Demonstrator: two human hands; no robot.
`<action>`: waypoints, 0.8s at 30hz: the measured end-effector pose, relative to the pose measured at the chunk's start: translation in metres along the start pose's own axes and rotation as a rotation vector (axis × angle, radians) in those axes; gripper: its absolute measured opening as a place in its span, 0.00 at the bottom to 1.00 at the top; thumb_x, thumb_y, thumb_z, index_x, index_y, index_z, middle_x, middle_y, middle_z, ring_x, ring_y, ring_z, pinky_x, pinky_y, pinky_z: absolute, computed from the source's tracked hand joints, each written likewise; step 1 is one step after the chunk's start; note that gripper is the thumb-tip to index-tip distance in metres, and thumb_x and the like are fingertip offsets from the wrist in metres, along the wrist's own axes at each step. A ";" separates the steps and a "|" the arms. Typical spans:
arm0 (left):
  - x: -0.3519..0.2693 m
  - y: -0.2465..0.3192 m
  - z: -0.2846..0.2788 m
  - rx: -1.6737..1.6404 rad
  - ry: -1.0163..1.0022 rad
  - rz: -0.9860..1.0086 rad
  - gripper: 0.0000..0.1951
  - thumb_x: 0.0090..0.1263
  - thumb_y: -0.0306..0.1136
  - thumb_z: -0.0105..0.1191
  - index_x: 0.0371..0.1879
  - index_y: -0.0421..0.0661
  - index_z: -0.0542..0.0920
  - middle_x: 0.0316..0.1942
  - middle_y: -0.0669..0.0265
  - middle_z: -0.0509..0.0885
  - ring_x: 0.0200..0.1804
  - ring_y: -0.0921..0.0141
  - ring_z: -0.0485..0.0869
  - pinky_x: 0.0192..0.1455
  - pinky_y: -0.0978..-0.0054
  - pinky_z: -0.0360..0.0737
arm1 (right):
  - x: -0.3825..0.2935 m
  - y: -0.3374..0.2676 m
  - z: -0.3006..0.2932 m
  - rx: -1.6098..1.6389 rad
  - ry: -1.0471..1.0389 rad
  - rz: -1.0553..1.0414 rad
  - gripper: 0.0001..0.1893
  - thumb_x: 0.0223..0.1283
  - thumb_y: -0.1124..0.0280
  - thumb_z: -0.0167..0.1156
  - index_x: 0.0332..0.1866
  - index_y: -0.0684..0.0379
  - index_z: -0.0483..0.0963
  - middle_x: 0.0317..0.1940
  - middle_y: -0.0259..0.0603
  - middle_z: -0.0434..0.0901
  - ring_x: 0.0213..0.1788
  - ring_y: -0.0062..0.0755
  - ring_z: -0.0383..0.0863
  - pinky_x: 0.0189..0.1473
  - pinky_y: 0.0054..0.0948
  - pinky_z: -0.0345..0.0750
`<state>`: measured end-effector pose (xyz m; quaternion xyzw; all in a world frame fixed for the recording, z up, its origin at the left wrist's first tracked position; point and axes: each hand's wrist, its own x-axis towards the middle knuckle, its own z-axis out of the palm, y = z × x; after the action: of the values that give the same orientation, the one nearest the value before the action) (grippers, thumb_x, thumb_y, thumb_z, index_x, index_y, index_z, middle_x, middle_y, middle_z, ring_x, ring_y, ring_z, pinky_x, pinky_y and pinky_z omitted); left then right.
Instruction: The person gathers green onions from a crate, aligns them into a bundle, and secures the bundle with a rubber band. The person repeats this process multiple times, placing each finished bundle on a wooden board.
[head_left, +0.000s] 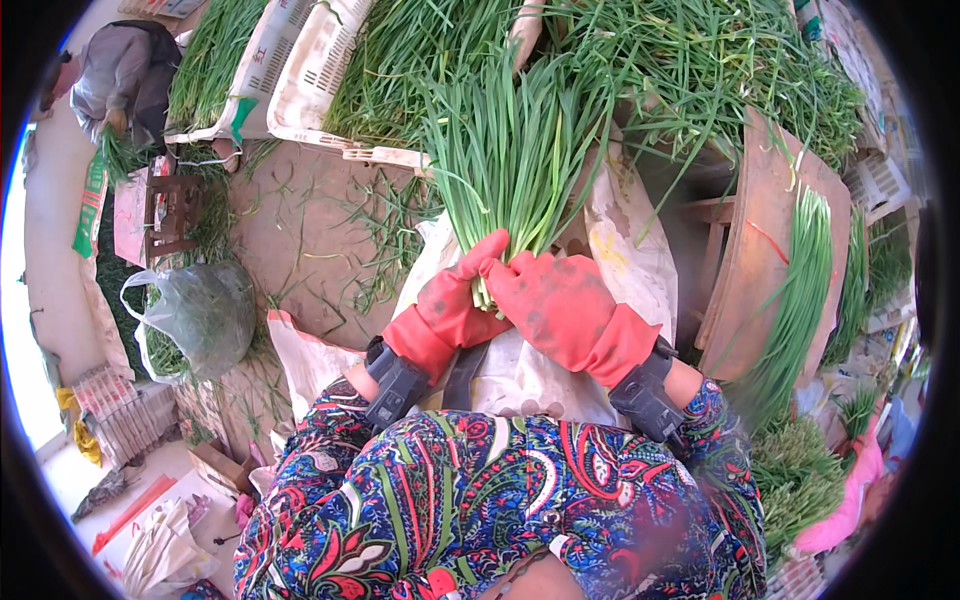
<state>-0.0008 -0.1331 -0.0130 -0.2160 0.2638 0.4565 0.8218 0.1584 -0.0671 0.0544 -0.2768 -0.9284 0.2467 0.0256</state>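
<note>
Both hands wear red rubber gloves and grip one bunch of long green leafy stalks (510, 165), which look like garlic chives. My left hand (446, 307) wraps the bunch near its base, with the thumb laid across the front. My right hand (570, 307) closes on the same base from the other side, its fingers curled against the stalks. Pale cut ends (484, 296) poke out below, between the gloves. The leaves fan upward and away from me. Beneath the hands, a whitish stained sheet (637, 240) covers my lap.
Loose greens (712, 67) are heaped ahead, beside a white plastic crate (307, 82). At right, more stalks (799, 255) lie on a wooden board (739, 300). A plastic bag (210, 315) sits left on the littered floor (277, 217). Another person (131, 71) bends at far left holding greens.
</note>
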 end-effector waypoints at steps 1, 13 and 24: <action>0.002 0.000 0.000 -0.052 -0.114 -0.062 0.13 0.75 0.41 0.48 0.51 0.50 0.80 0.48 0.62 0.84 0.55 0.62 0.80 0.66 0.51 0.71 | -0.002 0.000 0.001 -0.032 0.001 -0.029 0.13 0.58 0.65 0.57 0.48 0.55 0.75 0.29 0.37 0.78 0.31 0.36 0.83 0.27 0.37 0.77; -0.004 0.006 0.003 0.136 0.081 0.009 0.15 0.74 0.31 0.50 0.56 0.39 0.76 0.54 0.52 0.82 0.53 0.59 0.83 0.59 0.56 0.80 | -0.006 0.002 -0.001 0.238 -0.211 -0.319 0.14 0.59 0.65 0.55 0.50 0.52 0.75 0.28 0.36 0.82 0.28 0.37 0.83 0.29 0.39 0.78; -0.006 0.008 0.004 0.080 -0.022 0.025 0.12 0.72 0.29 0.54 0.50 0.37 0.79 0.44 0.56 0.85 0.41 0.66 0.87 0.48 0.69 0.88 | 0.019 0.053 0.015 1.254 -0.179 0.838 0.29 0.64 0.41 0.57 0.25 0.62 0.78 0.20 0.33 0.79 0.17 0.21 0.75 0.18 0.25 0.71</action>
<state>-0.0095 -0.1304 -0.0066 -0.1745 0.2753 0.4583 0.8269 0.1664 -0.0254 0.0141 -0.5189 -0.4301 0.7387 0.0068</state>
